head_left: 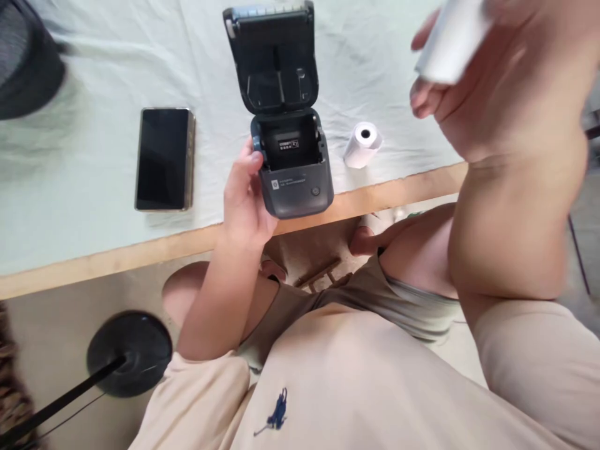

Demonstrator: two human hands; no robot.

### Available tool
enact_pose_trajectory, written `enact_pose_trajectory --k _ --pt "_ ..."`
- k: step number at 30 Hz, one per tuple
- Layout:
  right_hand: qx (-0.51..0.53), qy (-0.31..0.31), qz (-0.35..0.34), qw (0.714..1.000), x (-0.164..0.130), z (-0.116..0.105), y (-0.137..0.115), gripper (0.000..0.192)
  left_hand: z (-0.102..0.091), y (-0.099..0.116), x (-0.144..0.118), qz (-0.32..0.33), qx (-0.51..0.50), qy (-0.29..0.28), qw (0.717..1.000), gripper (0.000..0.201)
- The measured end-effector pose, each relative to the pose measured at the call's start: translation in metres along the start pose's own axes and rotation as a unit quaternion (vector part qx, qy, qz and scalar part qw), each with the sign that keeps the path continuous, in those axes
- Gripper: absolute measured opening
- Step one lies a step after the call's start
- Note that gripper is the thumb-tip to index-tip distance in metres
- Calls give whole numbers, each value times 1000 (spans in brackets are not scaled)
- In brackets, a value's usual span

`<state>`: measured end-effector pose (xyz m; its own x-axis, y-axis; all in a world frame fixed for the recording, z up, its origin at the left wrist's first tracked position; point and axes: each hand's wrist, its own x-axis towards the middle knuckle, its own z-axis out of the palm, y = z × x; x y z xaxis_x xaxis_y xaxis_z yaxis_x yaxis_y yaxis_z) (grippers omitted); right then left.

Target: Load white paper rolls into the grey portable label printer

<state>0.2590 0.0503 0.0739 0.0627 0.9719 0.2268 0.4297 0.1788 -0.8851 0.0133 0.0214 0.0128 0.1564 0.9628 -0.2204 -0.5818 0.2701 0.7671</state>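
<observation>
A small dark grey label printer (pixel 296 187) is held at the table's front edge by my left hand (pixel 248 194), its fingers wrapped round the left side. The printer's lid (pixel 277 62) stands raised, and the paper bay inside holds no roll. At the upper right, my right hand (pixel 497 81) is lifted over the table, slightly blurred, gripping a white paper roll (pixel 452 44). To the right of the printer a second white paper roll (pixel 363 147) stands upright, its dark core hole facing up.
A smartphone (pixel 163 159) lies on the pale cloth (pixel 103 187) left of the printer. A dark rounded object (pixel 28 62) sits at the upper left. The wooden table edge (pixel 117 256) runs across. Below stands a black round stand base (pixel 131 353) with a pole.
</observation>
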Motion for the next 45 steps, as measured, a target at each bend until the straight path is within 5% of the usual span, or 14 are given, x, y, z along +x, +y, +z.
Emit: enact_pose_trajectory --k 3,6,10,15,18,22,28,35,40,45 --pt "69 1 -39 997 0 -3 33 31 1 3 -2 2 1 9 1000 18" --pt "-29 11 -92 995 -4 -5 67 40 2 4 -3 -13 -6 4 1000 21" --pt "-146 -18 -57 987 -12 -12 89 45 2 3 -1 -22 -50 -13 998 19" --pt "-185 54 -172 966 -33 -4 43 45 1 0 2 -6 -35 -20 999 19" --pt "-252 -5 -143 957 -41 24 26 40 2 -1 2 6 -9 -4 1000 16" --pt "-287 -67 -53 954 -37 55 42 37 2 -2 0 12 18 28 999 11" --pt "-236 -72 -47 968 -31 52 53 53 3 2 -4 3 35 17 999 12" --pt "-126 32 -210 969 -31 54 10 50 3 -4 -1 27 8 -6 1000 19" --pt "-305 -73 -210 926 -35 66 -24 34 2 -9 -2 35 18 -11 999 26" --pt "-363 -151 -184 901 -29 66 -25 35 1 -8 -4 32 -11 -18 999 25"
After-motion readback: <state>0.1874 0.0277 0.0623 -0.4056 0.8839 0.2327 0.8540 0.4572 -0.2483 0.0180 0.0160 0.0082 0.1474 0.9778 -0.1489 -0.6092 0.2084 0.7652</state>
